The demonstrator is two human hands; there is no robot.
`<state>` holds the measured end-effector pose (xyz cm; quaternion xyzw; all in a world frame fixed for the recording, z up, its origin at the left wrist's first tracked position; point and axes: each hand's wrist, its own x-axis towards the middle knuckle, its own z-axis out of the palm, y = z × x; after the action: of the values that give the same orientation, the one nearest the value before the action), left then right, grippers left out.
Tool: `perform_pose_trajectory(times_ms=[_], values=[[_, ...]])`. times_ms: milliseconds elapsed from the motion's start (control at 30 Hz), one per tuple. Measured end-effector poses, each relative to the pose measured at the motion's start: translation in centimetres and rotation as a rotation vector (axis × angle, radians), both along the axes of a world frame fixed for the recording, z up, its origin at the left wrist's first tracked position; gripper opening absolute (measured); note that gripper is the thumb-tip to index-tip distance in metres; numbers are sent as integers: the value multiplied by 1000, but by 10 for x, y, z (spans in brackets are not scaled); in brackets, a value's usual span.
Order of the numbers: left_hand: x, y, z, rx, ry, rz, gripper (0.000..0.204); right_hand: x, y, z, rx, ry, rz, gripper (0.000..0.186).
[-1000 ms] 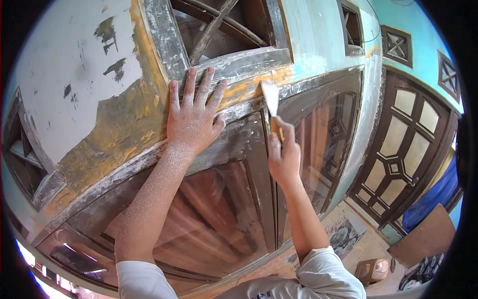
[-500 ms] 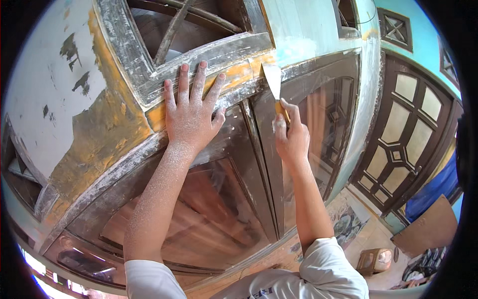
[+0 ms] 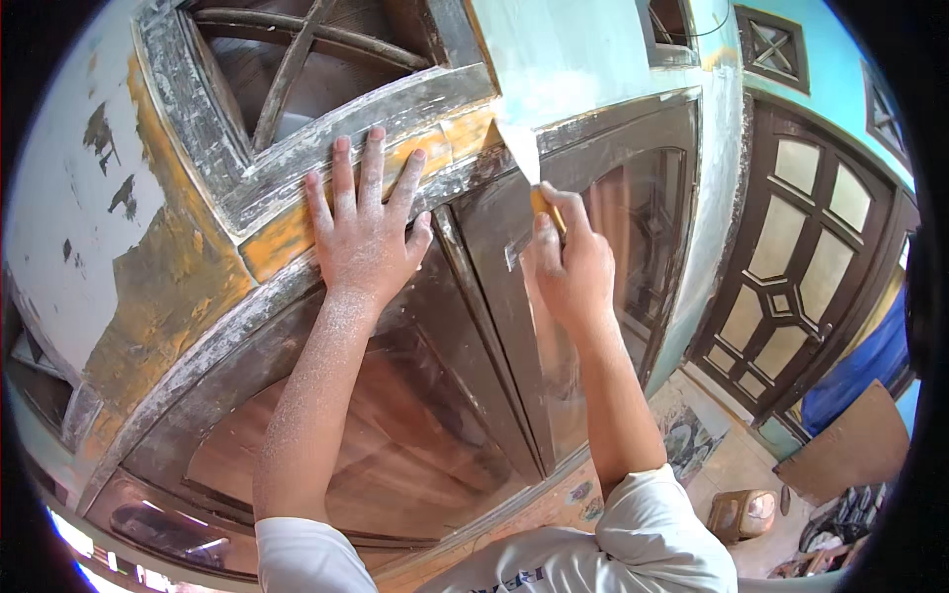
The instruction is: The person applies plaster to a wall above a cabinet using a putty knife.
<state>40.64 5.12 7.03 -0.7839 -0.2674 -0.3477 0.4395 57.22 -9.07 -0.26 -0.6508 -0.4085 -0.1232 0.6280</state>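
My right hand [image 3: 575, 255] grips a putty knife [image 3: 522, 150] by its wooden handle. The white blade points up and its broad edge meets the wall at the right end of a scraped, yellow-orange strip [image 3: 470, 133]. This strip runs between the worn window frame [image 3: 346, 114] above and the brown double window [image 3: 494, 252] below. My left hand [image 3: 364, 232], coated in pale dust, lies flat with fingers spread across the strip and the lower frame edge. Nothing is in it.
At left, white paint [image 3: 74, 212] has peeled from brownish plaster [image 3: 173, 296]. A brown door [image 3: 791, 257] with pale panes stands at right, near a blue cloth [image 3: 855, 371] and a leaning brown board [image 3: 850, 445]. A yellowish container [image 3: 741, 516] sits on the floor by dark fabric [image 3: 848, 516].
The view has shifted, so the windows and wall sit further left. My right hand still holds the putty knife, now tilted more to the left. My left hand stays spread on the strip.
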Motion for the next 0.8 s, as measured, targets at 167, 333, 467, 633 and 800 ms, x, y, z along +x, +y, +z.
perform_pose_trajectory(times_ms=[167,333,467,633,800], values=[[6,-2,-2,-10,-14,5,72,27,-2,17,-40,-34,-26,33],[4,3,-4,-4,-33,10,72,22,-6,17,-67,-75,-38,32],[8,2,-5,4,-44,9,71,40,-10,26,1,-42,-21,30],[5,4,-4,37,-58,30,71,50,-9,31,-65,13,29,34],[6,1,-5,45,-56,40,72,63,0,33,-146,13,138,53]])
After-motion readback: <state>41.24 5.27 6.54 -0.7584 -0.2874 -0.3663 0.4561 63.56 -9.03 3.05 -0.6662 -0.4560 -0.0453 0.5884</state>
